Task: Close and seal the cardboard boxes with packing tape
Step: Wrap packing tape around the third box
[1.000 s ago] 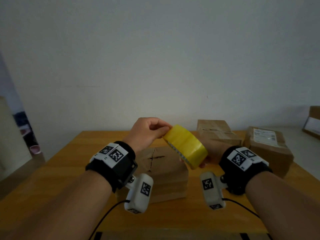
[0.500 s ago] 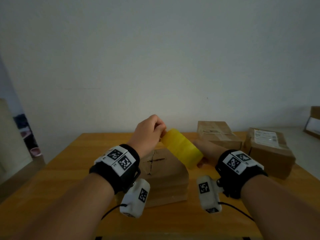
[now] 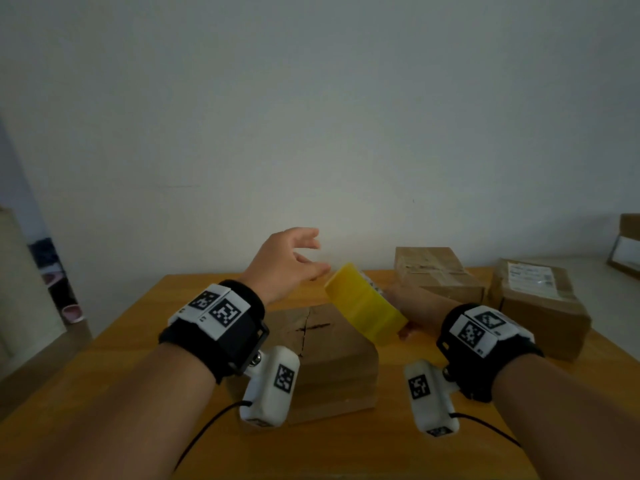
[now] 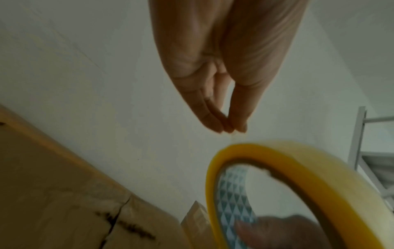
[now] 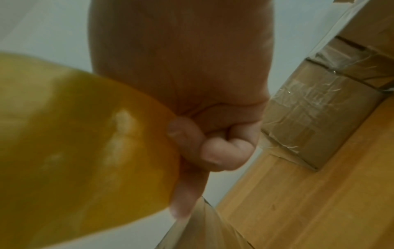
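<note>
A yellow roll of packing tape (image 3: 363, 306) (image 4: 298, 176) (image 5: 74, 151) hangs tilted above the far right corner of a brown cardboard box (image 3: 329, 348) (image 4: 53, 202) with a dark cross-shaped mark on top. My right hand (image 3: 415, 306) (image 5: 192, 143) grips the roll from behind, thumb on its outer face, and is mostly hidden by it. My left hand (image 3: 287, 261) (image 4: 228, 129) is raised up and left of the roll. Its fingertips and thumb meet in a pinch on a faint clear tape end just above the roll.
Two taped cardboard boxes (image 3: 436, 271) (image 3: 540, 306) stand at the back right of the wooden table (image 3: 138, 341) (image 5: 319, 193). Another box (image 3: 628, 244) sits off to the far right. A grey metal rack (image 4: 362, 151) shows in the left wrist view.
My left hand has come off the roll's edge and risen up and to the left. The roll and my right hand have shifted slightly away from me.
</note>
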Tool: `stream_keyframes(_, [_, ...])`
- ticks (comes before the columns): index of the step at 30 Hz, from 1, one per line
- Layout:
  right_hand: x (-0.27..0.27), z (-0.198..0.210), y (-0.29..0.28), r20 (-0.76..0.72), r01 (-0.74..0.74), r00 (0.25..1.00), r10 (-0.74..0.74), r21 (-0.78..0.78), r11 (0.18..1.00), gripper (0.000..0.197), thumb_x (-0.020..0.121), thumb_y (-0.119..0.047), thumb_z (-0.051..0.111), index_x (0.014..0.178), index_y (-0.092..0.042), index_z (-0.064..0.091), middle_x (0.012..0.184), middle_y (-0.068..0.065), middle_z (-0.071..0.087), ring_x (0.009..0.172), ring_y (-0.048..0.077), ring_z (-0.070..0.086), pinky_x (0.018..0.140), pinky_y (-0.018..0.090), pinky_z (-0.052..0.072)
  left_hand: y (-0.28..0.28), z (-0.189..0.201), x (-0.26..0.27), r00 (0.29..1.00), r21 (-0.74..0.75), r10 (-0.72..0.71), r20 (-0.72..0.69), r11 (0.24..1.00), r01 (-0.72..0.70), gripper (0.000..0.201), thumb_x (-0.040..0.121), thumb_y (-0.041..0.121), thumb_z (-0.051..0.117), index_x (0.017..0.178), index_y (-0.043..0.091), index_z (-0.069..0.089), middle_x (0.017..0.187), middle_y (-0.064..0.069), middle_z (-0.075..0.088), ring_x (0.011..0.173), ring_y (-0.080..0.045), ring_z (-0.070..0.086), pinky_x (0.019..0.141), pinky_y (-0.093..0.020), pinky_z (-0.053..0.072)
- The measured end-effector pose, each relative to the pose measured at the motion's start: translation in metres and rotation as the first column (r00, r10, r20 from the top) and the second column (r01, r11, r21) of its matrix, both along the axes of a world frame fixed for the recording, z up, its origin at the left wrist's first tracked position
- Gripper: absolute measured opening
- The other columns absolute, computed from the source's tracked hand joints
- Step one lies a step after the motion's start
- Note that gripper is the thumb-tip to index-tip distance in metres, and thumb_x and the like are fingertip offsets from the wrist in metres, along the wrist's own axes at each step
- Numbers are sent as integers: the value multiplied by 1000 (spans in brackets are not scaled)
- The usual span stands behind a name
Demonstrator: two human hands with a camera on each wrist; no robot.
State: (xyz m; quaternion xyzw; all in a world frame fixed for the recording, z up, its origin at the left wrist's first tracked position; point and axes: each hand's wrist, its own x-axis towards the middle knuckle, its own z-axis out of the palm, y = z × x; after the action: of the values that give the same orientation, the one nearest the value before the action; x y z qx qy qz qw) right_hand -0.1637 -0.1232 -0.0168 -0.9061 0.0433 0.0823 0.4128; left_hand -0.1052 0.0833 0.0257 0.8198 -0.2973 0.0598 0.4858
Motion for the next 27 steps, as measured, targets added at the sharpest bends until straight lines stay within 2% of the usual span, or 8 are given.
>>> stream_keyframes(4, [-2, 2, 0, 21, -7, 1000, 7, 36, 999, 43, 92, -5, 54, 49, -9, 56, 38, 1, 52, 30, 11, 43, 40, 21, 38, 4, 5, -1, 999, 3, 43, 18, 999, -43, 11, 80, 20, 75, 90, 16, 72, 98, 4, 72, 70, -7, 68, 73, -18, 54])
stream_keyframes(8, [1, -1, -1, 30, -14, 999, 10, 133, 991, 27, 93, -8, 54, 70, 2, 61, 48, 11, 52, 35, 16, 43, 44, 26, 38, 4, 8, 1, 998, 55, -4, -70, 998, 8, 7, 87, 28, 66, 86, 22, 66, 116, 8, 64, 105, -6, 60, 95, -30, 47])
stream_keyframes(11, [3, -4, 3, -32, -34, 998, 49, 367, 930, 25, 83, -23, 65, 76, 0, 62, 51, 10, 54, 36, 16, 43, 44, 26, 39, 1, 13, -2, 977, 1, -57, -208, 998, 58, 9, 93, 22, 57, 86, 17, 59, 101, 1, 69, 92, -15, 66, 81, -36, 57])
stream_keyframes(14, [5, -1, 12, -71, 28, 997, 6, 471, 882, 36, 93, -44, 57, 89, -9, 64, 61, 8, 56, 44, 19, 47, 47, 25, 42, -1, 19, -4, 991, 44, 128, 33, 991, -129, 9, 91, 18, 56, 82, 17, 57, 87, 1, 69, 82, -17, 66, 68, -34, 57])
stream_keyframes(17, [11, 0, 18, -41, 194, 980, -193, 368, 909, 34, 102, -35, 39, 105, -7, 59, 77, 10, 64, 57, 17, 57, 51, 26, 47, 2, 21, 1, 908, 122, 286, 305, 934, -335, 8, 90, 20, 54, 84, 17, 57, 81, 5, 61, 79, -17, 58, 64, -29, 44])
stream_keyframes(20, [8, -3, 24, 37, 31, 999, -33, 42, 999, 17, 97, -26, 53, 110, -18, 62, 109, 4, 63, 90, 14, 61, 68, 26, 52, 15, 19, 9, 850, 128, 375, 370, 886, -446, 9, 93, 23, 49, 88, 17, 54, 82, 3, 60, 78, -19, 55, 69, -34, 45])
stream_keyframes(23, [6, -6, 27, -115, -271, 962, 248, -301, 914, 68, 81, -51, 69, 141, -34, 41, 152, -7, 32, 135, 20, 36, 107, 38, 39, 30, 15, 22, 856, 89, 439, 274, 875, -477, 10, 92, 21, 48, 88, 16, 55, 85, 3, 63, 81, -21, 59, 74, -37, 50])
stream_keyframes(27, [15, -13, 32, -140, -315, 949, 283, -416, 853, 77, 81, -39, 74, 146, -41, 32, 159, -7, 16, 143, 24, 23, 112, 45, 32, 33, 9, 33, 896, 23, 431, 107, 900, -435, 10, 92, 19, 48, 83, 18, 52, 83, 6, 66, 90, -23, 64, 81, -43, 55])
